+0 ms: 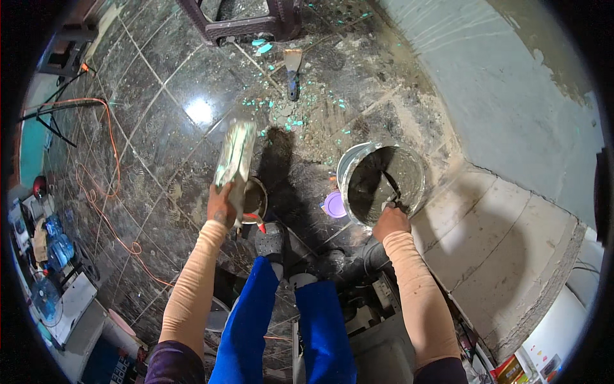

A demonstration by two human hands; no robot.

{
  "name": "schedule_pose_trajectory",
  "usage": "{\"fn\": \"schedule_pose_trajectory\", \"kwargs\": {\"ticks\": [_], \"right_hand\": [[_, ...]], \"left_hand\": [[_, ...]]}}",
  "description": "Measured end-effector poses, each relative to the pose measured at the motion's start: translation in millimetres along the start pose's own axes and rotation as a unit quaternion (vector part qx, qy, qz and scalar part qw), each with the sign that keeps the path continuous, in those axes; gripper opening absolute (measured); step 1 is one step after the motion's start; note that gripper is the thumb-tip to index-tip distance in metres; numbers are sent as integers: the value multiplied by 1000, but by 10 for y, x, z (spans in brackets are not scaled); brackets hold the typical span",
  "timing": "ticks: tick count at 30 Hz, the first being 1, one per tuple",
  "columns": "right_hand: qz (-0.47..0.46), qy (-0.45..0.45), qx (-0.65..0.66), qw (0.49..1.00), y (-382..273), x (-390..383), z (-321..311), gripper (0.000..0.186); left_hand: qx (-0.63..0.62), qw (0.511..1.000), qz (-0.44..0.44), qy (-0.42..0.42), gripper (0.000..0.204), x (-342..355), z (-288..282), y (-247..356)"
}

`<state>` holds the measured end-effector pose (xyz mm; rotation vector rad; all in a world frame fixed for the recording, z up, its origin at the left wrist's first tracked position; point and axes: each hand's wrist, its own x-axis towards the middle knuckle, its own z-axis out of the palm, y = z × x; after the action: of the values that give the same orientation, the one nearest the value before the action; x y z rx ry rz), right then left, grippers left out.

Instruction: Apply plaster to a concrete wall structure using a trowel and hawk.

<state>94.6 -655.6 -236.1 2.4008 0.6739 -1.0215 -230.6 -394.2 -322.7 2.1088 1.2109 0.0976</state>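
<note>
My left hand (222, 205) is closed around a long, flat, mortar-smeared tool (235, 150), whitish with green streaks; motion blurs it, and its exact kind is unclear. Just beside that hand is a small round container (256, 192) with a red-handled tool (257, 221) at its near edge. On the right, my right hand (391, 223) grips a trowel (390, 182), whose blade reaches into a bucket (421, 176) of grey mortar. Between the two containers, a purple round lid or cup (334, 205) rests on the floor.
A putty knife (293, 77) lies on the dusty tiles among turquoise chips. Beyond it stands a dark plastic stool (249, 25). An orange cord (109, 160) winds along the left. At right, a plastered wall (499, 83) rises by a pale ledge (486, 224).
</note>
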Motion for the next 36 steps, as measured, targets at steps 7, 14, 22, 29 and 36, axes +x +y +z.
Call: {"fn": "schedule_pose_trajectory", "kwargs": {"ticks": [7, 14, 22, 29, 36], "right_hand": [[-1, -23, 39, 999, 1, -28, 35, 28], [28, -36, 174, 984, 297, 125, -111, 53], [44, 33, 278, 959, 537, 128, -170, 47], [-89, 92, 285, 950, 58, 244, 78, 38], [-174, -11, 125, 977, 144, -141, -82, 33]], "left_hand": [[110, 974, -46, -191, 43, -462, 38, -735], [110, 987, 117, -34, 42, -490, 406, 666], [-173, 966, -91, -171, 41, 246, 1536, 2202], [-21, 990, -2, -140, 31, 449, 1465, 2121], [-34, 987, -19, -159, 48, 372, 1503, 2007]]}}
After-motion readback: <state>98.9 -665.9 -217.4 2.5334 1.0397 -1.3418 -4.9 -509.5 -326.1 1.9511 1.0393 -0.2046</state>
